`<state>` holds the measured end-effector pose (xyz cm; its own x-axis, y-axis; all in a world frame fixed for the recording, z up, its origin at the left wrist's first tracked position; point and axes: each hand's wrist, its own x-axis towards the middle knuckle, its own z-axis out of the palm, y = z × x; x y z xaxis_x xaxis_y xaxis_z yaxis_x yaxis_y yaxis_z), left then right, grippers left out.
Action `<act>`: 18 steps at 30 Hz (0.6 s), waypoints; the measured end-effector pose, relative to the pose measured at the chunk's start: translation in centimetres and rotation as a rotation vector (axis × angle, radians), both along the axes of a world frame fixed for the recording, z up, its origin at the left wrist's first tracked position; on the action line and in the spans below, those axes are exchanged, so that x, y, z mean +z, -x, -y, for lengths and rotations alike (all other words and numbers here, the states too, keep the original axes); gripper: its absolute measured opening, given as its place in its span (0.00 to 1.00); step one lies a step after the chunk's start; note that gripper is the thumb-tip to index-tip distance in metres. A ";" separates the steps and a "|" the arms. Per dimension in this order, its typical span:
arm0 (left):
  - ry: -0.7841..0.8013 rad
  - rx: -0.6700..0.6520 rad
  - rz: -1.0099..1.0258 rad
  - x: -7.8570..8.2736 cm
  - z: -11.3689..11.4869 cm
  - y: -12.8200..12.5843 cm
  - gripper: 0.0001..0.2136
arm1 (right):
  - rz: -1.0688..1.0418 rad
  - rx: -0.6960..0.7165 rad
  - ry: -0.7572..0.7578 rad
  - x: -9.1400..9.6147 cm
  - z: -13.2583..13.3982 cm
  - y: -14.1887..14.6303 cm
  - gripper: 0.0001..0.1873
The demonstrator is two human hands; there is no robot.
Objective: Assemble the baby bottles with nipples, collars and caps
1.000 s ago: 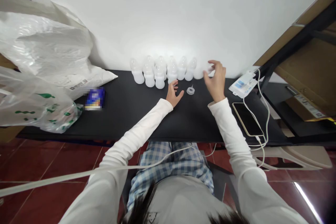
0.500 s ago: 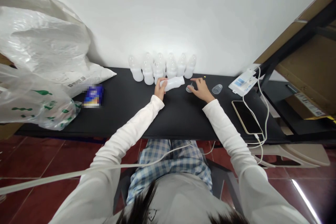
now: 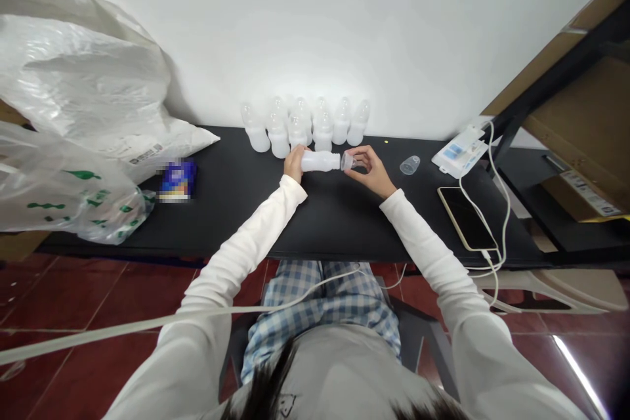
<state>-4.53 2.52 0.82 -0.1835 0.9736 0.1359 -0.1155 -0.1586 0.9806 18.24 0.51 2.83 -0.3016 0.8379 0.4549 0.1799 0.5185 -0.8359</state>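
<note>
The left hand (image 3: 294, 164) grips a white bottle (image 3: 319, 161) lying level, just before a row of bottles (image 3: 305, 126). The right hand (image 3: 370, 172) pinches a clear cap (image 3: 348, 162) at its neck, holding both parts in line.

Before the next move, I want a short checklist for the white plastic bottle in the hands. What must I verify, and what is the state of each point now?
1. Left hand grips the white plastic bottle, which lies on its side: ok.
2. Right hand holds a clear cup-shaped plastic cap at the bottle's neck: ok.
3. Cap sits squarely on the neck: cannot tell, the join is too small to see.
4. Left hand is apart from the upright white plastic bottles: cannot tell, it is very close.
5. Second clear plastic cap on the black table top lies apart from both hands: ok.
</note>
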 end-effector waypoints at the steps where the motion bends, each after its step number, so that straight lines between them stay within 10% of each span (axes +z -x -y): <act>1: -0.008 -0.006 -0.006 0.0 0.1 -0.1 0.24 | 0.004 0.012 -0.023 0.0 0.2 0.3 0.24; 9: 0.091 0.006 0.038 -1.1 -0.1 -0.8 0.23 | 0.266 -0.133 -0.324 -0.7 1.0 1.1 0.08; 18: 0.289 -0.120 0.005 -1.4 -1.3 -0.4 0.25 | 0.452 -0.011 -0.506 -1.5 0.6 -0.3 0.15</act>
<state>-4.14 3.79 -0.57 -0.0646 0.9865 -0.1507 -0.1216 0.1421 0.9824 18.50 -0.06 1.30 -0.5466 0.5593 0.6233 0.4622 0.8221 -0.3324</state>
